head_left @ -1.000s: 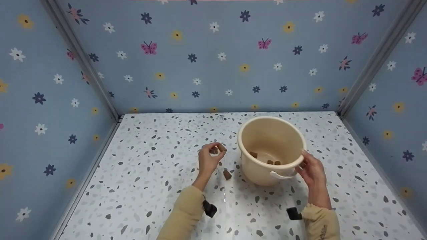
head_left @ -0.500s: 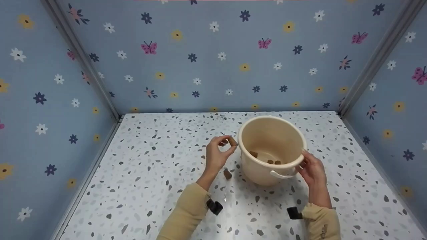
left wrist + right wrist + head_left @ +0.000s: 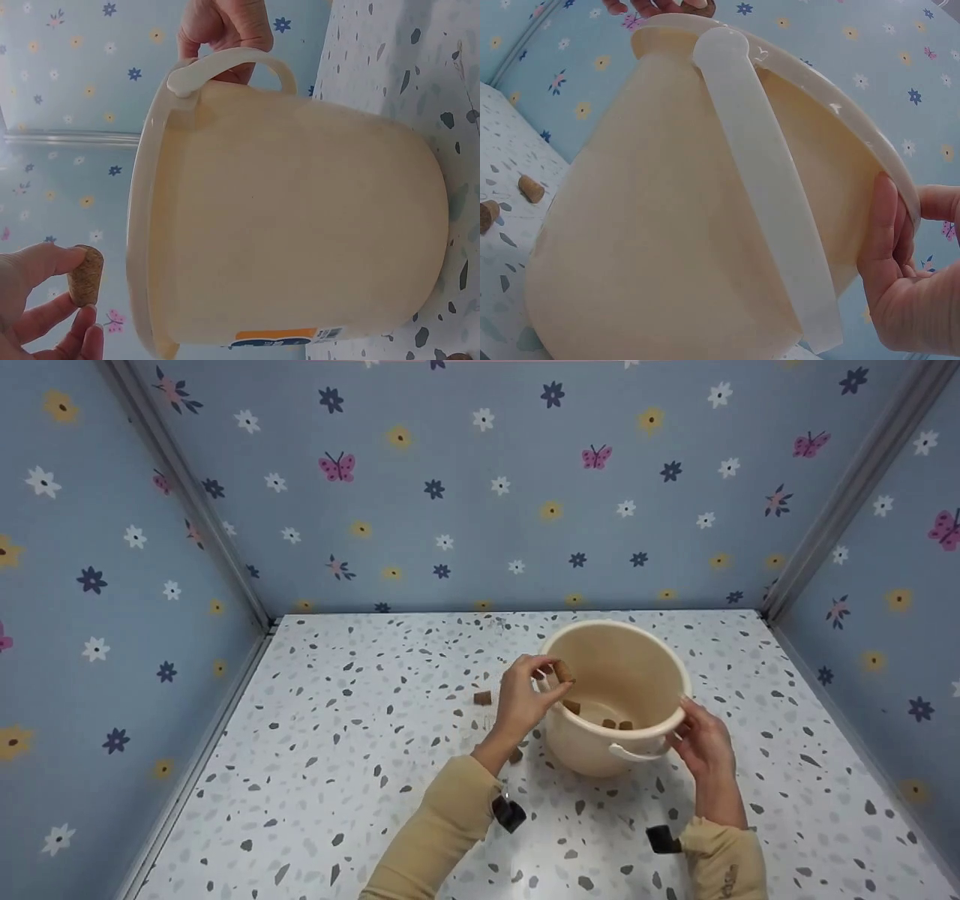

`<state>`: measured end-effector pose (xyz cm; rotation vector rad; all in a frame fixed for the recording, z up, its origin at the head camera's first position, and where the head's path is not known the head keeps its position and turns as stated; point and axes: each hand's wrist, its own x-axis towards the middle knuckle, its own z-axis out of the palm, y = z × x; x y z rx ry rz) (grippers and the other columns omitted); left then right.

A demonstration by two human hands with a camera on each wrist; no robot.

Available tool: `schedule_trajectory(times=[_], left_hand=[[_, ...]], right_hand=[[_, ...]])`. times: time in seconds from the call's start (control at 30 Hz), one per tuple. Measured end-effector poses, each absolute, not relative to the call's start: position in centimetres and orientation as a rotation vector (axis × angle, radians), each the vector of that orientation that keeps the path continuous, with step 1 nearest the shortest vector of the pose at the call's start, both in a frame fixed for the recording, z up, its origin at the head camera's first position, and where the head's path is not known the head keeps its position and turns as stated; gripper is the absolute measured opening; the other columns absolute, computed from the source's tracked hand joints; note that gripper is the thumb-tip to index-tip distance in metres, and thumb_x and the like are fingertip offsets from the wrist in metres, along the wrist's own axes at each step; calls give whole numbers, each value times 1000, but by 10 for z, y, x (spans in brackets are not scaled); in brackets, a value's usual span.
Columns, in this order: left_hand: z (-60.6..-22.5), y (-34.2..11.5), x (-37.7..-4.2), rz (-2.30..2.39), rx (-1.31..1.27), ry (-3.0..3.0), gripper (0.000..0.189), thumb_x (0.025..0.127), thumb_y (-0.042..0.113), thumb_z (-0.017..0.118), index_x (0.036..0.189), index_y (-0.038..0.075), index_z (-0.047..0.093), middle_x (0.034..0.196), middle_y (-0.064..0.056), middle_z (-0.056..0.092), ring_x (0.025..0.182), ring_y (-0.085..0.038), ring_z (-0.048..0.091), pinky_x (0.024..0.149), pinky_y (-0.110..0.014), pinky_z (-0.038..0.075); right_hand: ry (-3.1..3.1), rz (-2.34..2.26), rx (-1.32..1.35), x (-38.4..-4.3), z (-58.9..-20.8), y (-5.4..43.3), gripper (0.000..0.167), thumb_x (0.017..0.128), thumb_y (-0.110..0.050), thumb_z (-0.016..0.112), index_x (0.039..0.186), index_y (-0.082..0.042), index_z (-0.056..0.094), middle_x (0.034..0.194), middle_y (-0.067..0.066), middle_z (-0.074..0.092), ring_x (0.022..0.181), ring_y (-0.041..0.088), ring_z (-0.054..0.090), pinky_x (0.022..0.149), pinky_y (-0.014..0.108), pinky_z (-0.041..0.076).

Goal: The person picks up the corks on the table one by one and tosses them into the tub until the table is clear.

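Observation:
My left hand (image 3: 523, 701) pinches a cork (image 3: 85, 276) between thumb and fingers, above the left rim of a cream plastic bucket (image 3: 592, 757). Inside the bucket, the head view shows one cork (image 3: 572, 707) by the left wall and two more (image 3: 617, 724) at the front. On the right side, my right hand (image 3: 703, 739) grips the rim, with the thumb and fingers on either side of it in the right wrist view. The bucket's pale handle (image 3: 765, 180) hangs down at the front. Two corks lie left of the bucket; my left forearm partly covers the nearer one.
The farther loose cork (image 3: 482, 698) and the nearer one (image 3: 516, 754) lie on the speckled white table (image 3: 337, 750). Blue flowered panels (image 3: 480, 510) stand at the back and both sides. A label (image 3: 277, 335) is on the bucket's outer wall.
My left hand has carried the cork right, from beside the loose cork on the table to over the bucket's left rim. My right hand stays on the rim.

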<state>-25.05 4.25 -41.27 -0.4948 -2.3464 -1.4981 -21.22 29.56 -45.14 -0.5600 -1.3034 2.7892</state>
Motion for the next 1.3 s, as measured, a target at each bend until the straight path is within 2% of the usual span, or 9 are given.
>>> schedule_trajectory(times=[0.07, 0.4, 0.63, 0.7, 1.0, 1.2, 1.3], left_hand=[[-411, 48, -251, -1490, -506, -2372, 30, 70, 10, 74, 97, 2, 65, 85, -8, 59, 79, -22, 55, 69, -32, 47], [-411, 66, -252, -1429, -520, -2442, 26, 68, 14, 76, 92, 6, 67, 82, -3, 60, 77, -15, 54, 68, -20, 42], [-407, 68, -252, -1434, -471, -2510, 56, 66, 23, 77, 116, 6, 57, 84, -4, 58, 78, -16, 53, 66, -21, 43], [-407, 67, -252, -1441, -460, -2514, 60, 66, 25, 77, 119, 5, 55, 85, -4, 57, 79, -17, 53, 67, -21, 43], [-409, 60, -252, -1458, -463, -2451, 49, 74, 26, 71, 114, 3, 57, 85, -6, 57, 80, -20, 55, 69, -23, 44], [-408, 52, -250, -1522, -454, -2402, 45, 76, 23, 70, 112, 0, 58, 85, -8, 58, 79, -20, 55, 70, -22, 45], [-408, 48, -249, -1532, -448, -2384, 43, 76, 22, 70, 111, -1, 58, 85, -9, 58, 78, -20, 54, 69, -26, 46]], right_hand=[[-1300, 2789, -562, -212, -451, 295, 18, 91, -14, 49, 81, -8, 64, 74, 3, 61, 68, 12, 56, 61, 24, 47], [-1295, 2795, -538, -211, -452, 295, 14, 90, -14, 51, 84, -8, 63, 75, 3, 61, 68, 12, 56, 61, 25, 48], [-1296, 2790, -504, -212, -454, 296, 17, 91, -14, 50, 82, -8, 64, 75, 4, 60, 68, 13, 57, 60, 25, 47], [-1292, 2793, -498, -212, -454, 295, 17, 91, -14, 50, 83, -8, 64, 75, 4, 60, 69, 13, 57, 61, 25, 48], [-1288, 2794, -478, -212, -453, 296, 21, 92, -13, 47, 81, -7, 64, 73, 4, 60, 68, 14, 57, 61, 25, 48], [-1275, 2808, -488, -212, -453, 296, 21, 92, -13, 47, 82, -7, 64, 74, 3, 61, 68, 13, 57, 61, 25, 47], [-1261, 2819, -507, -212, -453, 296, 20, 92, -13, 48, 81, -7, 64, 75, 4, 61, 68, 13, 57, 61, 25, 48]])
